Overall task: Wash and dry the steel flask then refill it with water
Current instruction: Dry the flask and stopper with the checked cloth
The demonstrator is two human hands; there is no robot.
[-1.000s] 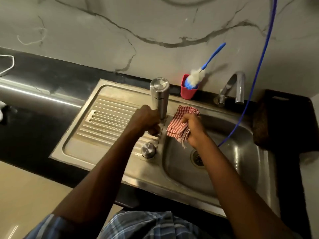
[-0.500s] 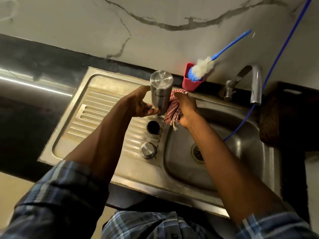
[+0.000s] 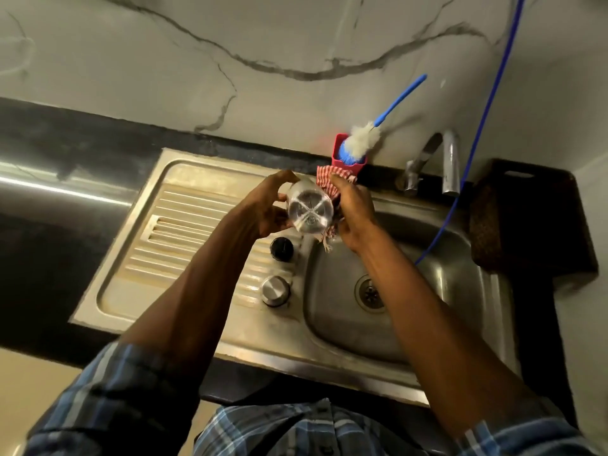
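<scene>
Now the flask (image 3: 309, 210) is tipped, bottom facing up. Left hand (image 3: 263, 209) grips it; right hand (image 3: 353, 205) holds a cloth (image 3: 329, 179) on it. Two caps (image 3: 281, 248) sit below on the sink (image 3: 171, 258).

The cylindrical steel flask (image 3: 308, 209) at frame centre is bright polished metal, its round base glinting with crossed reflections. Against it lies a red-and-white checked cloth (image 3: 325, 181), soft woven fabric with a frayed fringe. The stainless steel sink (image 3: 210, 232) is dull brushed metal, its ribbed drainboard stained rusty. A round steel cap (image 3: 275, 290) shines beside a matt black cap (image 3: 281, 248). Upper right, a glossy red plastic cup (image 3: 345, 164) holds a blue-handled plastic brush (image 3: 365, 139) with fluffy white bristles. The black desk (image 3: 59, 179) is glossy stone.
</scene>
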